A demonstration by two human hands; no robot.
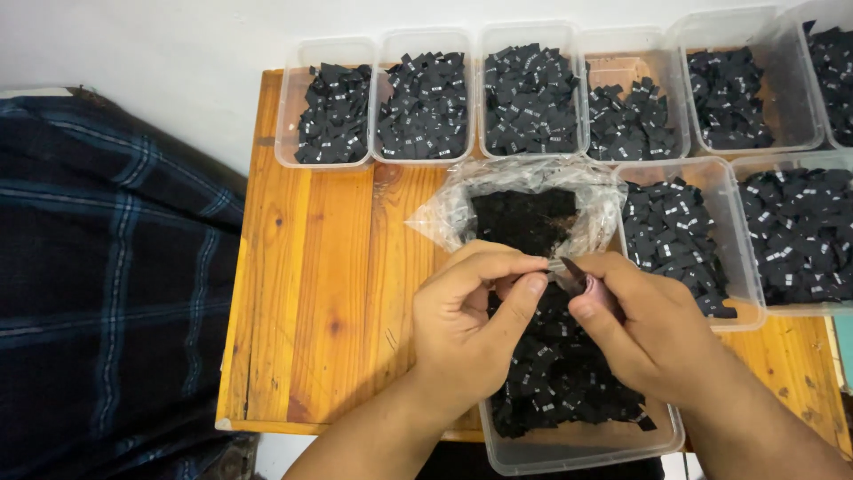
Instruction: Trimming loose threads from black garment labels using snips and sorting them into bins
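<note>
My left hand (471, 320) pinches the edge of a clear plastic bag (524, 209) that holds a block of small black fabric labels. My right hand (649, 333) grips a small blade with a pink handle (582, 277), its tip touching the bag edge between my fingers. Both hands hover over a clear plastic tub (577, 444) filled with loose black labels with white marks.
Several clear tubs (324, 160) of black labels line the back of the wooden table (329, 267), and two more (742, 293) stand at the right. A dark plaid cloth (107, 267) lies to the left of the table.
</note>
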